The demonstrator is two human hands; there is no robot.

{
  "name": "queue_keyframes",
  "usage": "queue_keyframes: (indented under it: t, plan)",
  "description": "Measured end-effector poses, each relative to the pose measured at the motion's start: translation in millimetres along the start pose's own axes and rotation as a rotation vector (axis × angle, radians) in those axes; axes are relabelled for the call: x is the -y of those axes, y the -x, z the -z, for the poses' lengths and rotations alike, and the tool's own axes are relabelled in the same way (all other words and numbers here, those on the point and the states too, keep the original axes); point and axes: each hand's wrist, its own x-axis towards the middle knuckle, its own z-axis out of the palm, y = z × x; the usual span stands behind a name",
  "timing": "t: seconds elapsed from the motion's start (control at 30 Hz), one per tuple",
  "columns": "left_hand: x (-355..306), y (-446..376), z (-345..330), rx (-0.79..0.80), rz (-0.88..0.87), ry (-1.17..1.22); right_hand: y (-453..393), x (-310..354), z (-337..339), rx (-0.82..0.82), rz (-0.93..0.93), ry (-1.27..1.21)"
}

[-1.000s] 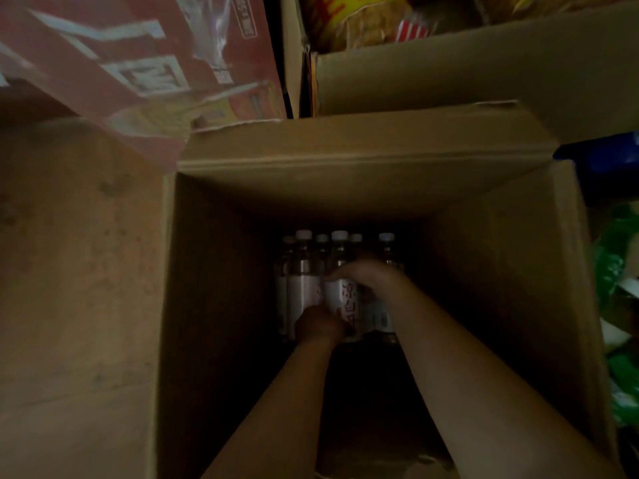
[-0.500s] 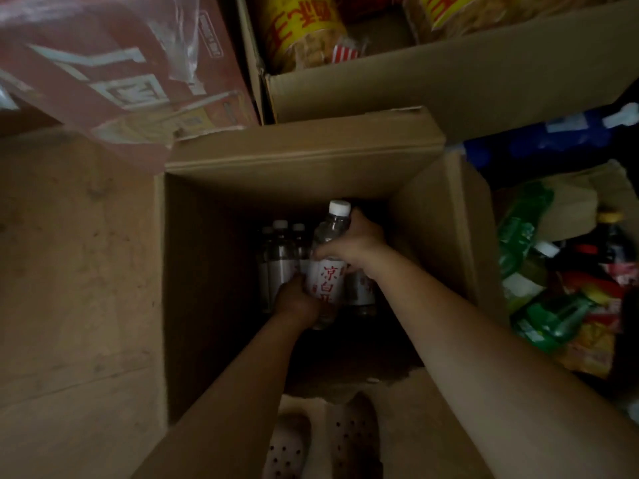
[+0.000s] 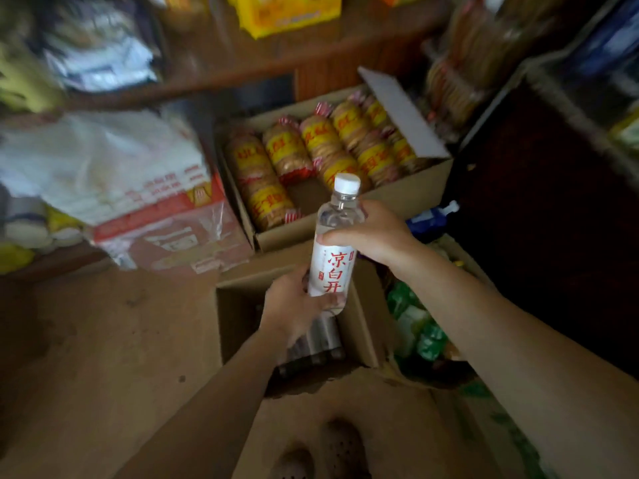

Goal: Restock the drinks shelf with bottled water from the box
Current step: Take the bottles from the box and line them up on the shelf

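Bottle (image 3: 333,252) was held upright above the open box (image 3: 359,326), right hand (image 3: 375,233) grasping its shoulder and left hand (image 3: 294,305) curled round its base, presumably steadying it for transfer to the shelf.

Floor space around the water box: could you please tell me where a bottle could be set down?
The bare floor left of the water box is free, below the red-and-white pack. Right of the box is crowded with green packets; behind it sits the biscuit box. Both hands hold the bottle.
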Motion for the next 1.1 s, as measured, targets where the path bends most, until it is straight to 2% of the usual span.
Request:
queue_keyframes:
  t: [0.27,0.43,0.5,0.77,1.1]
  plan:
    - [-207.7,44.3,18.3,0.172,-0.341,-0.057,110.0,119.3,162.7,-0.246,0.176,-0.17]
    - [-313.9,92.7,-8.9,0.288,-0.546,-0.107,189.2,149.7,250.3,-0.449,0.171,-0.263]
    - [-346.3,111.8,-27.6,0.348,-0.574,-0.095,225.7,153.2,280.6,-0.538,0.179,-0.278]
    - [-449.8,211.0,-147.0,0.588,-0.806,-0.116,380.5,119.1,394.6,-0.882,0.137,-0.282]
    - [-495.9,343.6,-326.8,0.85,-0.936,-0.223,556.4,17.4,472.9,-1.253,0.026,-0.296]
